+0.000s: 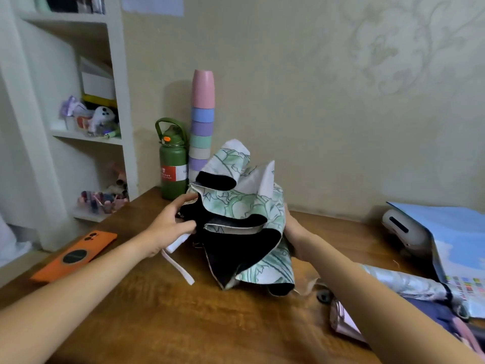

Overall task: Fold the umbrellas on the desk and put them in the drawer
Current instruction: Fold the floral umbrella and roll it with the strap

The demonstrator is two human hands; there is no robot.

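A collapsed umbrella (244, 206) with a white and green leaf print outside and a black lining sits bunched in the middle of the wooden desk (157, 324). My left hand (170, 222) grips its white handle and the folds on its left side; a white strap hangs below. On the umbrella's right side, my right hand (294, 232) holds the canopy, its fingers partly hidden behind the fabric. A second umbrella (409, 285) with a silvery canopy lies at the right under my right forearm. No drawer is in view.
An orange phone (76, 254) lies at the desk's left edge. A green bottle (173, 164) and a stack of pastel cups (202, 119) stand at the back by the wall. A blue folder (456, 232) and a white device (404, 229) sit at the right. Cluttered shelves (89, 137) fill the left.
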